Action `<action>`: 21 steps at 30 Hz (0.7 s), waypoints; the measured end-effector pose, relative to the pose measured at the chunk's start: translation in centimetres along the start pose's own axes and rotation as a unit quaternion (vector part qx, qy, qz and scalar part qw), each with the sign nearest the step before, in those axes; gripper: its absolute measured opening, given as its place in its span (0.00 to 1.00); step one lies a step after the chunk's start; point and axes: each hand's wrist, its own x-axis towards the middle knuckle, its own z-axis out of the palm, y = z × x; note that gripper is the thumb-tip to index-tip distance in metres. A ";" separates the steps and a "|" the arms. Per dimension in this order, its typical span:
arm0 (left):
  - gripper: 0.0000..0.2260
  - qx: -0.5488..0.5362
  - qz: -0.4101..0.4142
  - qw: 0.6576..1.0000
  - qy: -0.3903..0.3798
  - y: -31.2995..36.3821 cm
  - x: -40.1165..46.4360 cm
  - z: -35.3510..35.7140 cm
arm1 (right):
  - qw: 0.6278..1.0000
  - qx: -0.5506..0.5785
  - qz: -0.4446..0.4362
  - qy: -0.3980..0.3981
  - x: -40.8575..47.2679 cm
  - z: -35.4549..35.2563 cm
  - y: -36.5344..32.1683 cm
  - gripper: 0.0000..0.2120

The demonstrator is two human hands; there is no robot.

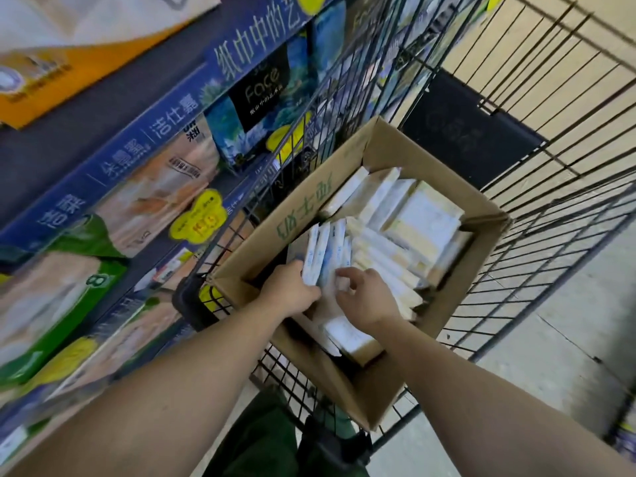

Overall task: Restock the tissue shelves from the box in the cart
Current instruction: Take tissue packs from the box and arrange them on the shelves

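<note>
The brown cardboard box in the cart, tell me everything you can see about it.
The brown cardboard box is open-topped, its flaps folded up and outward, with green printed characters on one flap. It sits tilted inside the black wire cart beside the shelves. It holds many pale flat tissue packs, some upright, some lying. The left hand grips several upright packs; the right hand reaches in beside it.

Left fingers (307, 270) behind tissue packs (323, 256).

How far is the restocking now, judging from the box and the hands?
Done: nothing provable; the shelves already hold tissue packs. In hand: both hands, left and right, gather upright packs inside the box. Left: many packs remain in it.
</note>
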 end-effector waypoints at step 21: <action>0.27 -0.088 0.037 0.994 -0.050 3.0 1.8 0.2 | 0.806 0.569 0.144 0.076 -1.3 -2.1 4.3 0.11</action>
